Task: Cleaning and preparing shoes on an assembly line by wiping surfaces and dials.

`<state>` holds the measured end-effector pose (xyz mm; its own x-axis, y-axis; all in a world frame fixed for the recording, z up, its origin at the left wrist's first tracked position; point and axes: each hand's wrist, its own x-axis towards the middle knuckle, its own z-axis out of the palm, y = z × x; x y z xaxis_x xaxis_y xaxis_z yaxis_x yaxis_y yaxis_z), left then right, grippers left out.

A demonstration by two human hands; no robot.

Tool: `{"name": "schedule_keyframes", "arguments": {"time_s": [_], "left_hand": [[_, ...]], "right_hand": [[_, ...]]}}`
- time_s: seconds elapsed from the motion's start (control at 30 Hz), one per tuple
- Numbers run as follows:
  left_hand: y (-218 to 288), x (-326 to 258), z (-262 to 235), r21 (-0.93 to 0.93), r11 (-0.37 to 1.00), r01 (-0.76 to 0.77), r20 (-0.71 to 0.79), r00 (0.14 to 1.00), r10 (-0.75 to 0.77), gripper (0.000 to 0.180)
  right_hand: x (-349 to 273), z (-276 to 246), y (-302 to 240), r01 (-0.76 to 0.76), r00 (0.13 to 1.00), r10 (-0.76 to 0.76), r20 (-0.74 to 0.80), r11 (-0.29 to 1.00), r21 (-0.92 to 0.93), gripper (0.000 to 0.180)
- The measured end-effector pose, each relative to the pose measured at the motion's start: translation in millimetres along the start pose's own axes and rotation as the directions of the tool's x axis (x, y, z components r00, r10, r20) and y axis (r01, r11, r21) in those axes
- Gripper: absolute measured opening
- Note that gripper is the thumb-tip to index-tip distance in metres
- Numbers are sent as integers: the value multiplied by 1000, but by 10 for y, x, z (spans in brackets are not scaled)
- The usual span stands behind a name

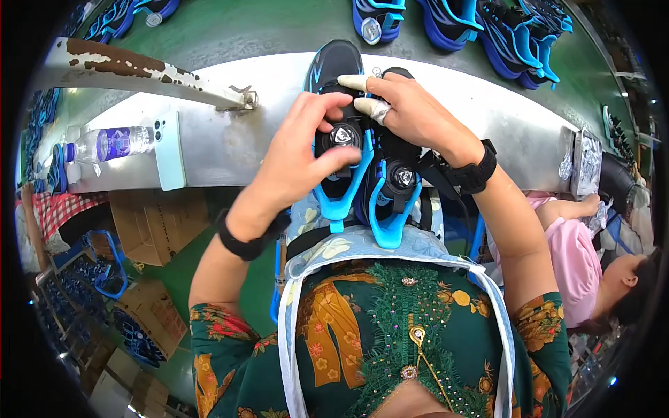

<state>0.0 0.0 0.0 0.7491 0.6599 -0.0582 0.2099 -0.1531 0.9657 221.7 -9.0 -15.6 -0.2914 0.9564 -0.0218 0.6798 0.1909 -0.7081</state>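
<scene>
Two black and bright-blue sneakers lie side by side before me, toes pointing away: the left sneaker (334, 59) and the right sneaker (387, 223). Each carries a round black dial, the left dial (343, 137) and the right dial (403, 175). My left hand (300, 150) curves about the left dial, thumb and forefinger apart, the thumb close to its lower edge. From the right, my right hand (414, 111) reaches over the left sneaker's tongue. Pale covers wrap two of its fingertips, which stand apart; its other fingers are partly hidden.
The sneakers rest on a metal bench (230, 164). A pale-green phone (171, 152) and a water bottle (104, 145) lie at left, below a rusty metal bar (139, 70). More sneakers (446, 24) stand on a green surface beyond. A person in pink (578, 265) is at right, near cardboard-free bench edge foil (587, 164).
</scene>
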Motion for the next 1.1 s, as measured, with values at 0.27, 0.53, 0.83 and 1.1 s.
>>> {"name": "schedule_keyframes", "arguments": {"time_s": [0.27, 0.53, 0.83, 1.1], "left_hand": [[-56, 164, -7, 277, 931, -239, -48, 964, 261, 53], [-84, 186, -164, 93, 972, -215, 101, 973, 205, 56], [-262, 139, -173, 224, 948, -227, 9, 973, 231, 25], [-98, 9, 85, 339, 941, 7, -398, 907, 137, 38]], "right_hand": [[102, -48, 146, 40, 998, -42, -56, 998, -39, 35], [122, -46, 141, 96, 993, -93, -75, 995, 39, 34], [139, -15, 182, 117, 989, -117, -94, 993, -7, 37], [147, -45, 170, 3, 1000, -4, -13, 999, -37, 40]]}}
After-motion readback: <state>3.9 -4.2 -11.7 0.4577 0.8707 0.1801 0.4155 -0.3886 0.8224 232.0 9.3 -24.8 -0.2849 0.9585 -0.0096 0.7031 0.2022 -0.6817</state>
